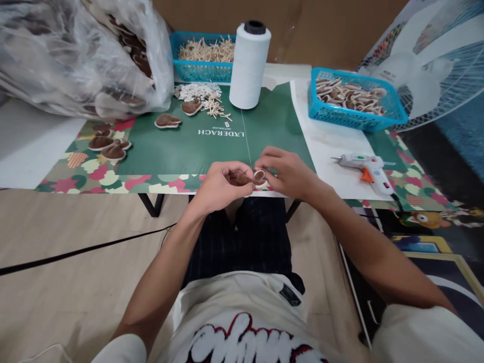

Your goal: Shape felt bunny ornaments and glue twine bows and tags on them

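Observation:
In the head view, a small brown fuzzy piece with pale edges (260,177) is at the table's front edge, between my hands. My left hand (227,185) is closed around its body, with thumb and fingers pinching it. The fingertips of my right hand (284,170) are closed at its rounded, ear-like end. From a large white thread spool (249,68) with a black top, a thin white thread (247,138) runs down to my right fingertips. Part of the piece is hidden by my fingers.
Loose brown pieces (167,121) lie on the green sheet (181,151). A plastic bag (124,65) of brown pieces stands left. Two blue baskets (204,70) (351,118) hold pale sticks and brown pieces. At right are a glue gun (365,166) and a fan (419,65).

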A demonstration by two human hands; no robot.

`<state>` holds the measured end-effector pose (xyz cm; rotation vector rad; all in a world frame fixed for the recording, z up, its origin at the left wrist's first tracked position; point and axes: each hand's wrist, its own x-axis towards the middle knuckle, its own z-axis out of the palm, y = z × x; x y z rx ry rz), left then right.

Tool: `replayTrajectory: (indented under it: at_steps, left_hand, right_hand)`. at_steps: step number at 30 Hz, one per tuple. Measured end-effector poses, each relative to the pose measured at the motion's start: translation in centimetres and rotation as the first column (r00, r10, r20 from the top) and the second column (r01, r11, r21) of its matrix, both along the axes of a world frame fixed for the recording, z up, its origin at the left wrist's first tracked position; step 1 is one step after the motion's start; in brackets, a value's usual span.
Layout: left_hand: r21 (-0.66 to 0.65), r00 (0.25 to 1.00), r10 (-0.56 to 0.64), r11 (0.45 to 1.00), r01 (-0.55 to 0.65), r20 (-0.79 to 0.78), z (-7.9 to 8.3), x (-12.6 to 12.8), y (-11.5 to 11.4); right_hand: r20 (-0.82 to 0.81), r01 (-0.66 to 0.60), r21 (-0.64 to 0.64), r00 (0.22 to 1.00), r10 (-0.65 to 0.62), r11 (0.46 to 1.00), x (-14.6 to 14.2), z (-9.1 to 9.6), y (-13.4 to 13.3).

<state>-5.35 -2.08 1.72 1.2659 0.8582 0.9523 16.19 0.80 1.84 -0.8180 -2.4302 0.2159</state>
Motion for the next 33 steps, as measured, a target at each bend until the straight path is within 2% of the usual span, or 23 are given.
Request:
replayTrajectory:
  at_steps: [2,4,6,9,11,13,18,22,25,28,30,33]
  left_hand:
    - [-0.01,0.996,0.082,0.997,-0.081,0.027,-0.2,0.2,0.1]
    - [0.003,0.987,0.162,0.987,-0.162,0.003,-0.7,0.5,0.1]
    - [0.04,0.979,0.196,0.98,-0.195,-0.05,-1.1,0.9,-0.1]
    - [0.07,0.982,0.16,0.986,-0.154,-0.103,-1.3,1.4,-0.3]
    - [0.057,0.984,0.138,0.99,-0.133,-0.114,-1.0,1.5,-0.3]
    - [0.024,0.986,0.128,0.992,-0.126,-0.11,-0.7,1.3,-0.2]
    - [-0.063,0.994,0.08,0.994,-0.085,-0.075,-0.5,0.7,0.3]
    - [-0.054,0.997,-0.002,0.999,-0.002,-0.079,-1.1,1.0,0.2]
    - [-0.039,0.998,-0.018,0.999,0.016,-0.054,-1.1,1.2,0.1]
    - [-0.038,0.999,0.028,0.999,-0.029,-0.026,-0.9,1.2,0.0]
    - [-0.036,0.998,0.055,0.998,-0.055,-0.004,-0.8,1.1,0.0]
    - [-0.006,0.991,0.129,0.992,-0.129,0.024,-1.1,1.1,-0.1]
  right_hand:
    - [-0.046,0.047,-0.044,0.998,-0.049,0.998,0.0,-1.2,-1.7]
    - [-0.066,0.1,-0.037,0.993,-0.102,0.994,-0.1,-1.7,-3.9]
    - [-0.023,0.137,0.041,0.99,-0.136,0.99,-0.3,-1.4,-5.7]
    - [0.14,0.112,0.23,0.979,-0.147,0.967,-0.6,-0.1,-7.0]
    - [0.225,0.085,0.307,0.961,-0.159,0.948,-0.7,0.9,-6.8]
    - [0.254,0.077,0.328,0.953,-0.167,0.941,-0.7,1.7,-6.4]
    - [0.15,0.111,0.344,0.974,-0.172,0.932,-0.8,2.8,-5.7]
    - [0.052,0.142,0.375,0.983,-0.174,0.916,-0.7,3.3,-3.7]
    - [0.018,0.164,0.324,0.984,-0.18,0.932,-0.1,2.4,-1.0]
    - [0.027,0.235,0.207,0.969,-0.246,0.95,0.4,0.2,0.7]
    - [0.036,0.268,0.164,0.96,-0.277,0.949,0.5,-1.3,0.4]
    - [0.018,0.289,0.148,0.955,-0.295,0.946,0.3,-2.8,-2.0]
